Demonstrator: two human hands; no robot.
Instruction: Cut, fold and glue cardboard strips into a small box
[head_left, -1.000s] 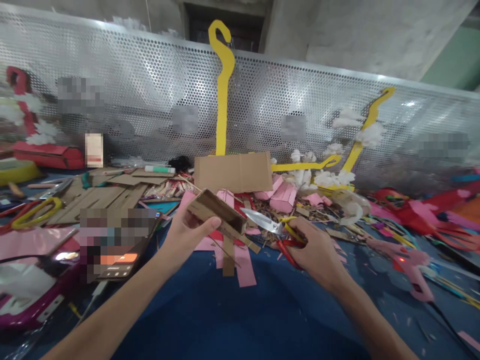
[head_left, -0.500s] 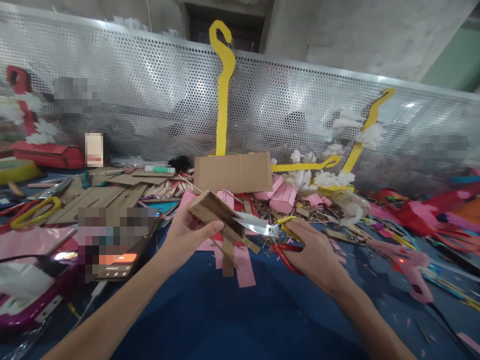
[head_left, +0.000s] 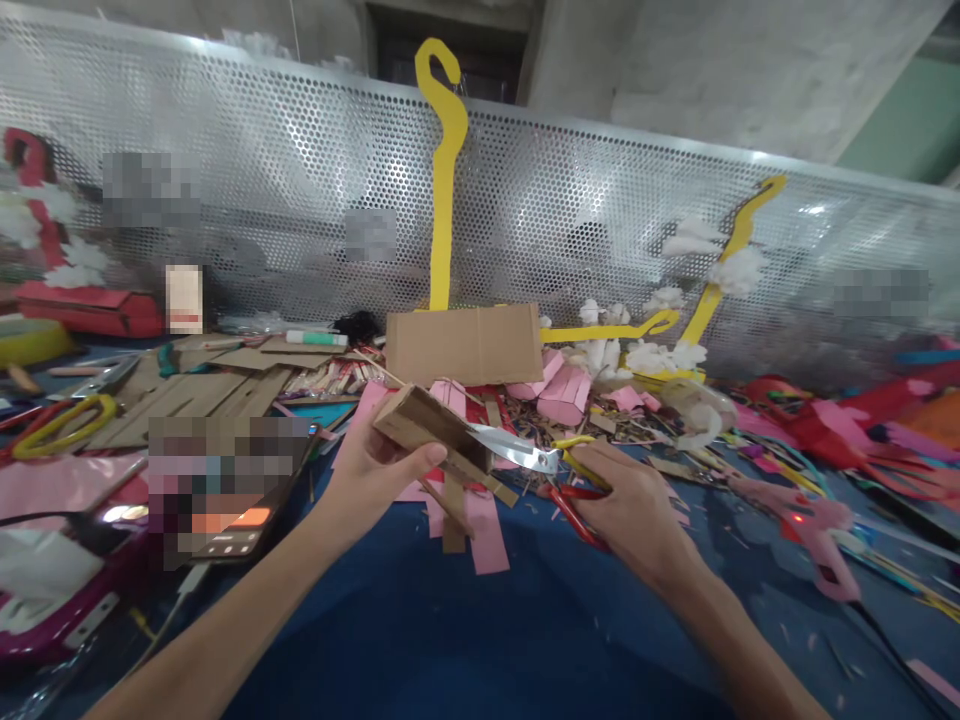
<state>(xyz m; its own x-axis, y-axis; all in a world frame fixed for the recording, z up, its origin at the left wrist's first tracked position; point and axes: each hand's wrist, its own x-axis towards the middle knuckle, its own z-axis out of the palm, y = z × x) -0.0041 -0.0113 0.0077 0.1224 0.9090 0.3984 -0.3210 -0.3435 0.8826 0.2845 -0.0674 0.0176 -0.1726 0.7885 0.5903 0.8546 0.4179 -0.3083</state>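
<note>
My left hand point(head_left: 379, 462) is closed around a small folded cardboard box point(head_left: 421, 418), its thumb along the near side. In my right hand point(head_left: 626, 490) is a pair of scissors point(head_left: 525, 455) with one yellow and one red handle. The blades point left and their tips reach into the box's open right end; whether they bite into the card is hidden. Below the box lie pink paper strips point(head_left: 487, 540) and a cardboard strip point(head_left: 454, 520) on the blue table. Right behind stands a larger cardboard panel point(head_left: 463, 345) with a yellow hook shape point(head_left: 444, 200) rising behind it.
A pink glue gun point(head_left: 806, 525), its light red, lies at the right with a trailing cord. On the left are a phone point(head_left: 255, 500), a purple power strip point(head_left: 60, 600) and other scissors point(head_left: 67, 425). A perforated metal panel point(head_left: 300, 180) runs along the back.
The scissors and the cardboard box hold nearly the same place, with the handles moved very slightly. The whole view has shifted a little.
</note>
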